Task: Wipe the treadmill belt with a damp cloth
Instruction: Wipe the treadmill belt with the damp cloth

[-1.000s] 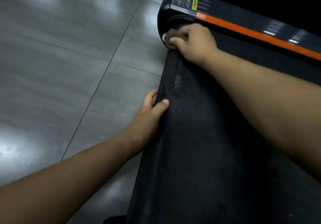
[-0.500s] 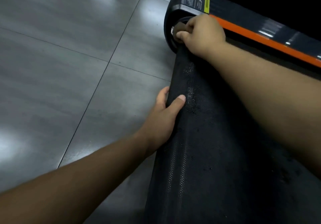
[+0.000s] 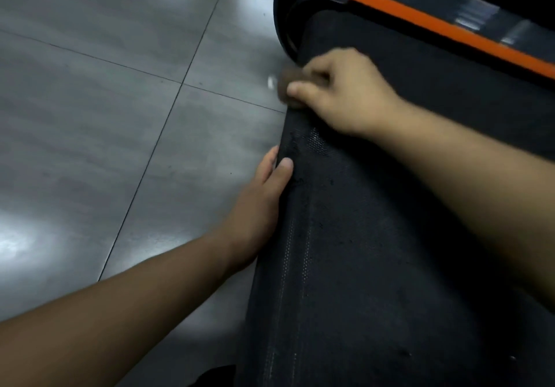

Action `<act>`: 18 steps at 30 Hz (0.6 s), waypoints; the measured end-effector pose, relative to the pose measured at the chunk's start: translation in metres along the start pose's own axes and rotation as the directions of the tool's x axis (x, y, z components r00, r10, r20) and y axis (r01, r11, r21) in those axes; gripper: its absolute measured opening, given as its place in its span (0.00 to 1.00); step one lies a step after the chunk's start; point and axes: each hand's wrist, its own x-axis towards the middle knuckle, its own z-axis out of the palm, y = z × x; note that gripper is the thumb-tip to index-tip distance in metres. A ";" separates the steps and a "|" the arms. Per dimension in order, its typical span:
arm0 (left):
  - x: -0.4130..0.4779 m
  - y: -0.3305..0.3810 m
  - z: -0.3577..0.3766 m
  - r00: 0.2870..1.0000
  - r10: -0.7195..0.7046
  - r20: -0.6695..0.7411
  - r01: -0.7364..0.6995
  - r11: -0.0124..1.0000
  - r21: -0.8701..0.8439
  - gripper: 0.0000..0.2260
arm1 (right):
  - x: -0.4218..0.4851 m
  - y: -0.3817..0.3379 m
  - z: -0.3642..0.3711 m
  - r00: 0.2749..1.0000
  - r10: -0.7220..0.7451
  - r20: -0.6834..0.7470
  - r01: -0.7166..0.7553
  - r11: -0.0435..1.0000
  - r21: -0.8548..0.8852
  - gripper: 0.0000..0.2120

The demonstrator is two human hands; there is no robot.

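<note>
Right hand (image 3: 345, 92) slid nearer along treadmill belt (image 3: 375, 236) edge, gripping brown cloth (image 3: 285, 86); left hand (image 3: 261, 203) clasps belt edge.

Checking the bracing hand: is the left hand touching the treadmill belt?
Touching. The head view shows the left hand gripping the edge of the treadmill belt, thumb on top.

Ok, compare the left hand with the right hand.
The right hand grips a cloth; the left hand grips the edge of the treadmill belt. The right hand is blurred and farther up the belt; the left hand is sharp. Both are at the same belt edge.
</note>
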 end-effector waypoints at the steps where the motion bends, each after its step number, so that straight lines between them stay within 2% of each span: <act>1: -0.004 -0.003 -0.002 1.000 0.005 0.007 -0.005 1.000 0.010 0.21 | -0.020 -0.006 0.000 0.998 -0.059 0.008 0.059 0.998 0.037 0.17; 3: -0.012 -0.007 -0.003 1.000 -0.010 0.018 0.010 1.000 0.014 0.23 | -0.022 -0.006 -0.001 0.993 -0.113 -0.045 0.113 0.994 -0.007 0.17; 6: -0.020 -0.005 -0.002 0.999 -0.022 0.030 0.022 1.000 -0.003 0.22 | 0.010 0.000 -0.003 0.989 0.076 -0.125 -0.073 0.997 0.026 0.12; 8: -0.024 -0.005 0.001 1.000 -0.016 0.025 0.016 1.000 -0.012 0.19 | -0.004 -0.009 0.005 0.981 0.095 -0.171 -0.101 0.995 -0.024 0.15; 12: -0.030 -0.009 0.000 1.000 -0.005 -0.009 0.005 0.999 -0.032 0.18 | -0.090 -0.040 0.007 0.991 -0.121 -0.060 0.125 0.990 0.071 0.18; 14: -0.030 -0.011 -0.001 1.000 -0.011 -0.019 0.010 1.000 -0.023 0.21 | -0.084 -0.031 0.000 0.981 -0.173 -0.089 0.175 0.985 0.012 0.17; 15: -0.029 -0.011 -0.001 0.999 -0.025 -0.022 0.024 0.999 -0.038 0.24 | -0.070 -0.023 -0.001 0.983 -0.130 -0.129 0.132 0.991 0.003 0.16; 18: -0.029 -0.012 -0.004 0.998 -0.044 -0.033 0.042 0.997 -0.059 0.33 | -0.038 -0.005 -0.001 0.959 0.123 -0.254 -0.103 0.990 0.092 0.15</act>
